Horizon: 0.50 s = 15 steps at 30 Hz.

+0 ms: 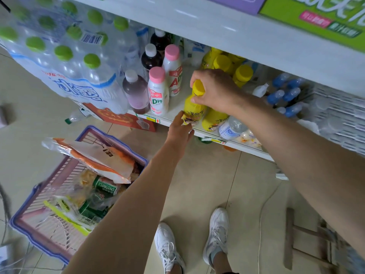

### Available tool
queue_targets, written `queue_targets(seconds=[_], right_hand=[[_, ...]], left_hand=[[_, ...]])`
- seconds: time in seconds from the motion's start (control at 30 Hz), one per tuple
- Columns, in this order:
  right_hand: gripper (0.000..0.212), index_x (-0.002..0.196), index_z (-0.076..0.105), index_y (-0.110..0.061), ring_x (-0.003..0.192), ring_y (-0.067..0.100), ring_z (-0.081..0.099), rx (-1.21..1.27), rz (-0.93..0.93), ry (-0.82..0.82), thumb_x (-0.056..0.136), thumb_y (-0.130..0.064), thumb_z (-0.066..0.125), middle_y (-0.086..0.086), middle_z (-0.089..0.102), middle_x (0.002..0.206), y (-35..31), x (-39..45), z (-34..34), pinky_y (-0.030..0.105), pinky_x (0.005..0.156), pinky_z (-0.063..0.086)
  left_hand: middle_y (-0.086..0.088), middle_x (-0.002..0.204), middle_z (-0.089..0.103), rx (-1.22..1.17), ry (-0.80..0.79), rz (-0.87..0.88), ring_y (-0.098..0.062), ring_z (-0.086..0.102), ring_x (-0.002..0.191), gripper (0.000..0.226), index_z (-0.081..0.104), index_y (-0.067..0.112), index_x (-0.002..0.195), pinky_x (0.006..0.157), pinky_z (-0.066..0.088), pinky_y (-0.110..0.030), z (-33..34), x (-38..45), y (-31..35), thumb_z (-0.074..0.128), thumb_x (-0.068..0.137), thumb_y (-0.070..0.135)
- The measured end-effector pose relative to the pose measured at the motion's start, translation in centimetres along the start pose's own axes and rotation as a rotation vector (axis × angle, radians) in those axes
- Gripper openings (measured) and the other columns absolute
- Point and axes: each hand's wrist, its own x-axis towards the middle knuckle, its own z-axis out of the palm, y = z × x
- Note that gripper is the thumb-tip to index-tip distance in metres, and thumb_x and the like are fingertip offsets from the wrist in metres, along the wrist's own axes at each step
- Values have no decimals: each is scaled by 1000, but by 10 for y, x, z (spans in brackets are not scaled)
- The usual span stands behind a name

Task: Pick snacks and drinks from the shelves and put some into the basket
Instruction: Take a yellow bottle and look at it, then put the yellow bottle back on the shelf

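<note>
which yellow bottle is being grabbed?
The front yellow bottle at the shelf edge: the right hand grips its cap; the left hand touches its base. Other yellow bottles stand untouched.

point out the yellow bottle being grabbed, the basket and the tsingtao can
yellow bottle (192, 111), head view, on its label below the right hand
basket (29, 237), head view, on its blue rim at the near left corner
tsingtao can (104, 187), head view, on its green printed side
</note>
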Motion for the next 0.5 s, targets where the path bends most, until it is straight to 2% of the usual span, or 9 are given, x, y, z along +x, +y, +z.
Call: queue_targets(seconds=[0.1, 0.17, 0.27, 0.37, 0.5], right_hand=[[36, 109, 62, -17, 102, 29, 59, -16, 7, 14, 78, -30, 76, 9, 65, 111, 3, 1, 7, 35, 78, 44], [37, 109, 62, -16, 103, 30, 59, -21, 12, 23, 78, -30, 76, 9, 64, 112, 3, 0, 11, 36, 79, 44], [38, 111, 61, -17, 103, 29, 59, -52, 18, 18, 79, -31, 75, 9, 64, 113, 5, 1, 15, 35, 77, 43], [38, 112, 60, -17, 103, 28, 60, -79, 27, 26, 80, -31, 74, 7, 64, 113, 7, 3, 16, 35, 75, 42], [38, 114, 59, -18, 103, 29, 61, -128, 31, 29, 82, -35, 72, 6, 64, 115, 9, 3, 17, 35, 76, 44]], left_hand=[[-4, 114, 49, 15, -30, 9, -21, 47, 108, 53, 39, 6, 144, 105, 41, -43, 5, 3, 5, 41, 94, -12], [-3, 117, 49, -18, -42, -17, -18, 47, 107, 59, 39, 8, 143, 99, 41, -34, 5, 9, 3, 48, 88, -10], [-2, 111, 54, -47, -53, -46, -12, 50, 99, 51, 44, 9, 133, 92, 37, -27, 6, 14, 2, 45, 87, -12], [0, 104, 52, -64, -73, -51, -8, 49, 90, 47, 49, 19, 122, 79, 40, -21, 7, 19, 0, 41, 87, -13], [1, 103, 54, -45, -88, -38, -9, 50, 91, 37, 51, 23, 107, 78, 42, -23, 7, 24, -2, 46, 86, -8]])
